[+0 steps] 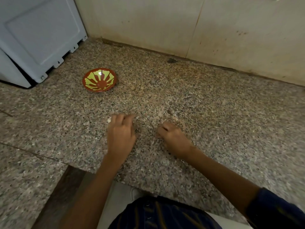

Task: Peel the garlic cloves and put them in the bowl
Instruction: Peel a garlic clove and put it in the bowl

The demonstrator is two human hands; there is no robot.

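A small red bowl [99, 79] with a yellow-green petal pattern stands on the speckled granite counter [214, 104], far left of middle; nothing shows inside it. My left hand [121, 134] rests palm down on the counter, its fingers curled over a pale garlic clove [109, 119] that peeks out at the fingertips. My right hand [175, 138] lies to its right with the fingers curled into a loose fist; whether anything is inside it is hidden.
A white appliance [38, 38] stands at the back left, just behind the bowl. A stained beige wall [198, 27] runs along the back. A small dark lump [171, 60] sits at the wall's foot. The counter's front edge [132, 184] lies close to my body.
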